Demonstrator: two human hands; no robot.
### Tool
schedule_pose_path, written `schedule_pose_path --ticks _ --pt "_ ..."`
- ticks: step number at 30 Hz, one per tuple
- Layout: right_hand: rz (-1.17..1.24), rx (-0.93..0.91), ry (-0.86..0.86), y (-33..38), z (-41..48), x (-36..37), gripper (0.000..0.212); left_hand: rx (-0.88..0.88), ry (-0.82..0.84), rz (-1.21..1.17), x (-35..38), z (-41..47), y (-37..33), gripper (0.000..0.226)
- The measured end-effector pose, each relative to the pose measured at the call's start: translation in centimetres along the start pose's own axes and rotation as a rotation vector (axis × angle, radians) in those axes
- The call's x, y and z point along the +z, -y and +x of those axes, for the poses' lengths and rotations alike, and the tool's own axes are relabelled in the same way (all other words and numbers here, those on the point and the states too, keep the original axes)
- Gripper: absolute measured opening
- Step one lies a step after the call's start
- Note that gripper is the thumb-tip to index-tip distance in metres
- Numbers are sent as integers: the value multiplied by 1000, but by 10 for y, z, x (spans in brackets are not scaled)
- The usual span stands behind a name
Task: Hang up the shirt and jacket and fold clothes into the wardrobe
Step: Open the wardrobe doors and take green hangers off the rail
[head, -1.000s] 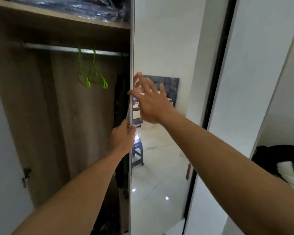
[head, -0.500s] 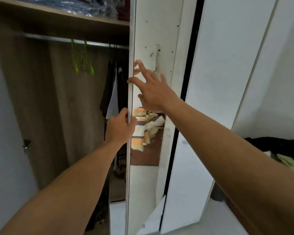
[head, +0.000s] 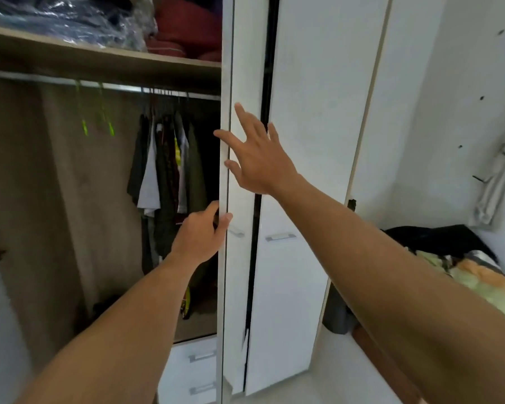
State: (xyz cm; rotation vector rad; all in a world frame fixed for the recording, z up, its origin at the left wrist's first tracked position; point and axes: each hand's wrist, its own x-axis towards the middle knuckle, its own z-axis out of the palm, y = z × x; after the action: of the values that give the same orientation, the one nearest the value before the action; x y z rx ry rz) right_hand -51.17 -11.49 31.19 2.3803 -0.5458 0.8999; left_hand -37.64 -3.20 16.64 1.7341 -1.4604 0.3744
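Your tall white wardrobe door [head: 245, 53] stands almost edge-on at the centre of view, a thin pale panel running from twelve to six o'clock. Your left hand [head: 200, 237] grips its edge, fingers curled round it. Your right hand [head: 260, 161] rests on its face just above, fingers spread. Toward nine o'clock, dark and white garments [head: 164, 170] hang from the metal rail [head: 123, 87], near two green plastic hangers [head: 96, 123].

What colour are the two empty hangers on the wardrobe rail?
Bright lime green; the empty hangers show best in the head view, the only one.
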Motion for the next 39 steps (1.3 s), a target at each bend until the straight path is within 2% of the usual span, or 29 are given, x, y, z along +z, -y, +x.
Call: schedule_pose_path --ticks 2,7,12,15,21,28,35,39 --pt "-50 8 -10 -10 -11 -9 57 28 43 20 6 5 -10 24" --pt "-92 72 11 -29 -32 -23 52 50 105 61 19 18 -34 71" --pt "-172 129 52 -52 -46 -42 43 90 161 46 30 33 -81 92" --pt "-199 145 80 -68 -47 -56 38 81 210 54 48 40 -96 96" --pt "-254 198 150 -118 -55 -82 59 79 228 26 85 50 -132 104" --pt "-281 246 187 -162 -79 -76 64 170 233 63 116 81 -162 118" --pt "-237 297 242 -188 -91 -77 68 186 234 45 136 93 -191 118" --pt "-258 281 258 -195 -94 -77 72 133 215 19 139 96 -197 108"
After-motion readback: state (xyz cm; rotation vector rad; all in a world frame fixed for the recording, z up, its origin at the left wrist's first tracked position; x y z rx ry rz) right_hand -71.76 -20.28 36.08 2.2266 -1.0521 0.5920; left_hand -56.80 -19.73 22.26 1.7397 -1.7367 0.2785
